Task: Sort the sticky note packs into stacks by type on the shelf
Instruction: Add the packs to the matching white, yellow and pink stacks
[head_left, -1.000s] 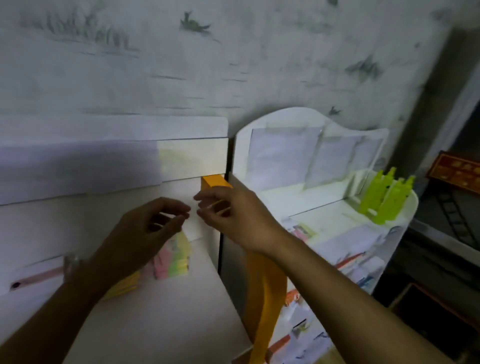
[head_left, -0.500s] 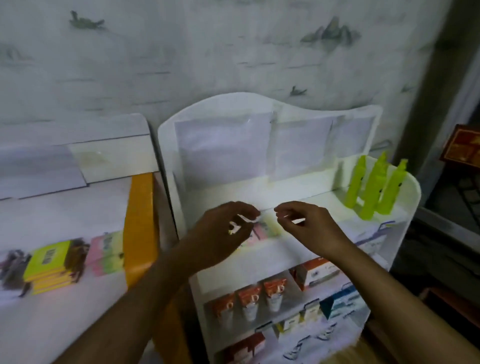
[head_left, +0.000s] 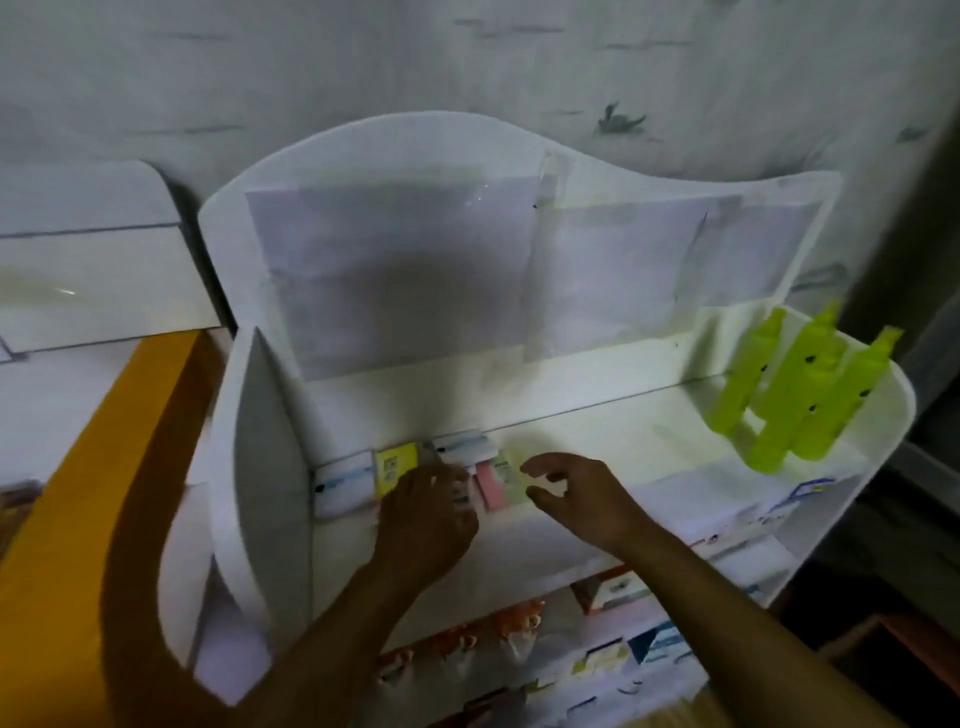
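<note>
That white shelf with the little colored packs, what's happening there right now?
A person is sorting sticky note packs on the top level of the white shelf. The left hand touches the packs beside the yellow pack. The right hand hovers open by the pink pack. Green bottles stand at the right end.

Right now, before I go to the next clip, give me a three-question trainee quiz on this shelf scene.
1. True or false: the right hand grips the green bottles.
2. Which pack lies just left of the left hand's fingertips? A) yellow pack B) pink pack C) orange pack
3. Fill in: the bottles stand at the top shelf's ____ end.

Key: 1 false, the right hand hovers with fingers apart near the pink pack, holding nothing; 2 A; 3 right.
</note>
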